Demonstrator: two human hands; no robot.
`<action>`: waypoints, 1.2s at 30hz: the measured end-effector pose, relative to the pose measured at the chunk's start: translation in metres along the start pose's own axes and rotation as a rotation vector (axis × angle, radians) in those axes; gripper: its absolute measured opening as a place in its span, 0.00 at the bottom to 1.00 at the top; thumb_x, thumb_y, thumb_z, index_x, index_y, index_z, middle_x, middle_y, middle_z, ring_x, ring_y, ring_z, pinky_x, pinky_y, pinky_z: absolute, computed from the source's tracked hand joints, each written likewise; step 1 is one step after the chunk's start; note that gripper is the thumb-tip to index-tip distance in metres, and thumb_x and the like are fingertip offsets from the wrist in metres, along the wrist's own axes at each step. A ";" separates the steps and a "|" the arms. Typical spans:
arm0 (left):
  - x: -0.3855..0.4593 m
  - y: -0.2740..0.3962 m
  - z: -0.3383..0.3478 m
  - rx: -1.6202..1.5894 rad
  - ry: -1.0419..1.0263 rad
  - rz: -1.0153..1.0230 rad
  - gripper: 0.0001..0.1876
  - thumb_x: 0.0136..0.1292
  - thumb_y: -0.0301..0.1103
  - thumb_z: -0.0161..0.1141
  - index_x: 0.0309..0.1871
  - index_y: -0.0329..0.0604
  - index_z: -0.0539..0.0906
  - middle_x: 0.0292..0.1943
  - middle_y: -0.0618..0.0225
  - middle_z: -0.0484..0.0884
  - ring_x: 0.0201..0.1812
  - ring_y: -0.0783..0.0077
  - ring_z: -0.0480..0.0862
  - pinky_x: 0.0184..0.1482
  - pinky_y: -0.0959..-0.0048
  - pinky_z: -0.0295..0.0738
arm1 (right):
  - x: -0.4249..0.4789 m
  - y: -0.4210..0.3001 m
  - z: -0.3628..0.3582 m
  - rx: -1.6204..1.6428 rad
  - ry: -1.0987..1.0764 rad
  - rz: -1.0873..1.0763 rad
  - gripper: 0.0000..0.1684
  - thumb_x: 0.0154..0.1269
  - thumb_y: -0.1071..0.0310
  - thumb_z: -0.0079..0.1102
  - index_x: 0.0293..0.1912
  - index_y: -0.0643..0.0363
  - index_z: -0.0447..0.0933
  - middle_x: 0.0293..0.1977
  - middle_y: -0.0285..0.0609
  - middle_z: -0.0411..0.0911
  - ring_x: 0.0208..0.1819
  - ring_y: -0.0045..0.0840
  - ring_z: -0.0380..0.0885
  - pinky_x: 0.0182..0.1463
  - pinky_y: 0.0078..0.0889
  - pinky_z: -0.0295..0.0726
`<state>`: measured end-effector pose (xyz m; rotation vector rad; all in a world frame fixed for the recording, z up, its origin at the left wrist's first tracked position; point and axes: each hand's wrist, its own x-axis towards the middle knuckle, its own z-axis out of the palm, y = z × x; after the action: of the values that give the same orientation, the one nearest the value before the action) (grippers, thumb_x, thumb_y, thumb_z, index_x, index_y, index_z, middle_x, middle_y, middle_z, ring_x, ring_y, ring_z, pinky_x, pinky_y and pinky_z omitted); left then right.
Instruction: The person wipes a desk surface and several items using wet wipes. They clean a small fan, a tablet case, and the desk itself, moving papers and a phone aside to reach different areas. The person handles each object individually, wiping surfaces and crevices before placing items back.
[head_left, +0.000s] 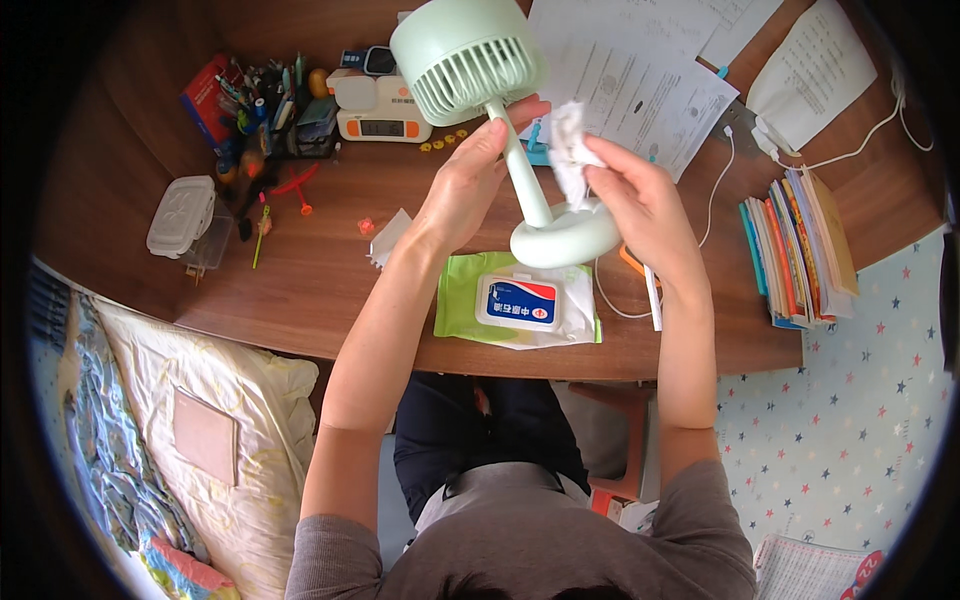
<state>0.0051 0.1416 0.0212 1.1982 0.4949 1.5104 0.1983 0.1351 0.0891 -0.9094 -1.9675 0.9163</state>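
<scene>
A pale green desk fan (469, 52) is held up, tilted, above the wooden desk. My left hand (476, 176) grips its stem just under the caged head, thumb on the near side. Its round base (566, 240) hangs toward me over a pack of wet wipes (517, 300) with a white flip lid. Between the thumb and fingers of my right hand (634, 187) is a crumpled white wipe (571, 154), close to the stem and just above the base. The wipe looks slightly blurred.
Left on the desk stand a lidded plastic box (184, 217), a digital clock (382, 116) and a pen holder (281, 105). Papers (630, 90) lie at the back. Upright books (795, 247) stand at right, near a white cable (720, 195). A torn white scrap (390, 236) lies by my left forearm.
</scene>
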 end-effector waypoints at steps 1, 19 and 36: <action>0.000 0.000 0.003 -0.003 0.002 -0.001 0.34 0.73 0.57 0.45 0.70 0.37 0.67 0.73 0.58 0.61 0.73 0.62 0.60 0.76 0.58 0.48 | 0.004 0.002 0.004 -0.007 -0.047 0.000 0.21 0.74 0.67 0.53 0.61 0.67 0.73 0.40 0.40 0.82 0.40 0.16 0.77 0.44 0.23 0.76; -0.011 0.001 0.004 0.134 0.064 -0.203 0.28 0.69 0.48 0.55 0.63 0.35 0.70 0.56 0.57 0.75 0.59 0.65 0.72 0.61 0.65 0.67 | 0.012 0.037 0.027 -0.133 -0.181 -0.077 0.18 0.68 0.62 0.60 0.49 0.66 0.73 0.32 0.52 0.81 0.34 0.39 0.80 0.40 0.38 0.76; -0.014 -0.017 0.036 0.006 -0.017 -0.139 0.57 0.45 0.45 0.81 0.72 0.43 0.52 0.62 0.56 0.65 0.63 0.60 0.71 0.66 0.59 0.69 | 0.031 0.007 -0.005 0.826 0.212 -0.113 0.17 0.75 0.60 0.55 0.54 0.61 0.73 0.48 0.35 0.76 0.50 0.18 0.73 0.57 0.29 0.70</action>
<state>0.0432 0.1241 0.0163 1.1562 0.5608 1.3799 0.1903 0.1655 0.0964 -0.3843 -1.2515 1.3452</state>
